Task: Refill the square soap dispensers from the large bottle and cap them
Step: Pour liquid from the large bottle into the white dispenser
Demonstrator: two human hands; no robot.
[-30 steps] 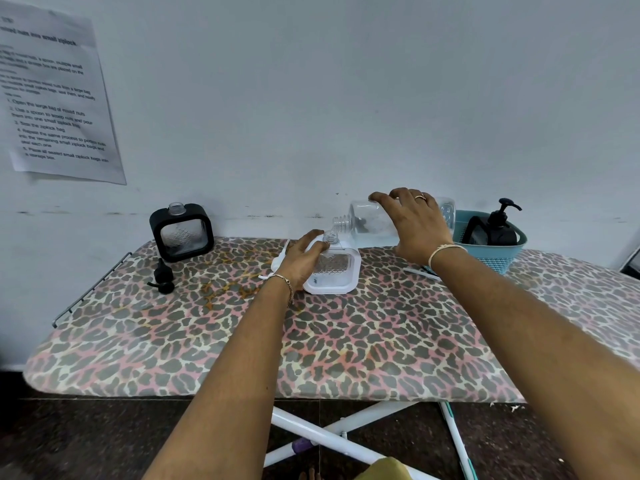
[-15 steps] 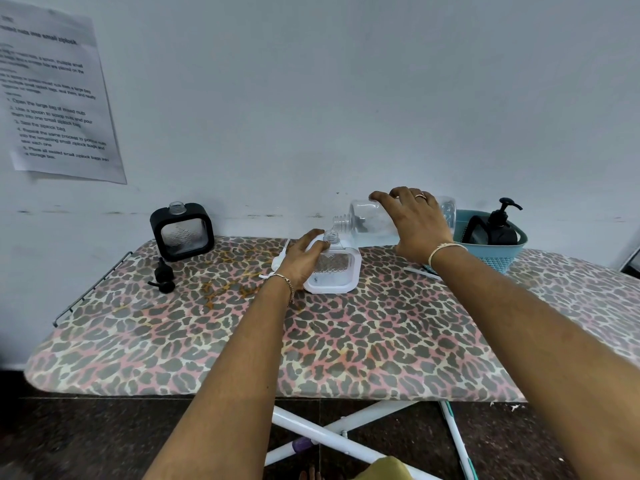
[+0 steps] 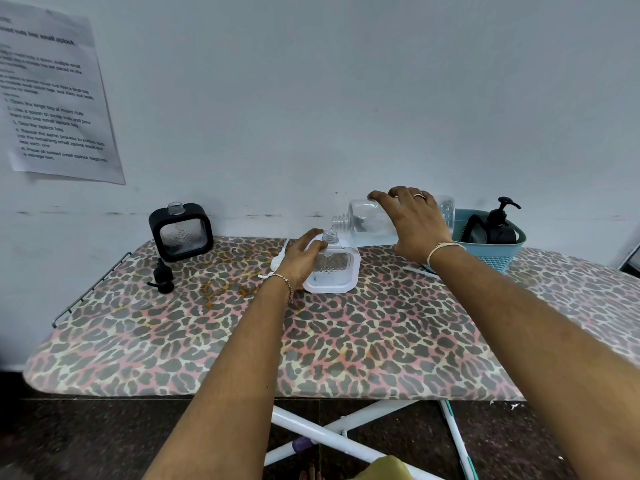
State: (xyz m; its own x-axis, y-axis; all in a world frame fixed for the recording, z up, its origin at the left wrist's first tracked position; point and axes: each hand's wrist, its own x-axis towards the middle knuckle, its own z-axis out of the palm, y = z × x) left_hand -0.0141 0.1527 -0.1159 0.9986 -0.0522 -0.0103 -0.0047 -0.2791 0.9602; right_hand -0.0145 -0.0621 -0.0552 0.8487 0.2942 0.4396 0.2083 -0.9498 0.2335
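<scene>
1. Gripping the large bottle [image 3: 367, 225] with my right hand [image 3: 412, 220]: bottle lies tipped sideways, right of centre, mouth just beside the white dispenser [image 3: 334, 271] neck.
2. My left hand [image 3: 301, 254] clasps that dispenser, tilted back on the table [image 3: 311, 341], mid-frame.
3. Uncapped black dispenser [image 3: 180, 232] stands left of centre; black pump [image 3: 162, 277] beside it.
</scene>
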